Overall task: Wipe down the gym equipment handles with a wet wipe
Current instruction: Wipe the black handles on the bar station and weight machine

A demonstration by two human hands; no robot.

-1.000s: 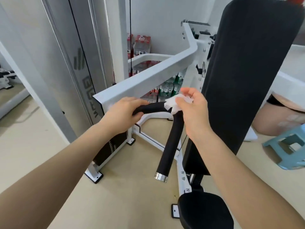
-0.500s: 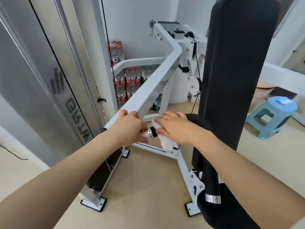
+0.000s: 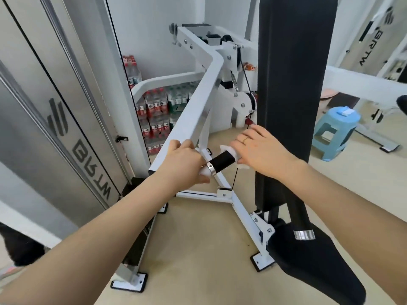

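- Wet wipe: soft, limp, light; right hand curls it around the handle.
- Handle looks rigid; left hand grips its capped end.

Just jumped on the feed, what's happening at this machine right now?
A person is wiping a handle on a white-framed gym machine. The right hand grips a white wet wipe wrapped around the black foam-covered handle. The left hand holds the handle's near end, by its silver metal collar, steadying it. A second black handle hangs beside the tall black back pad, with no hand on it.
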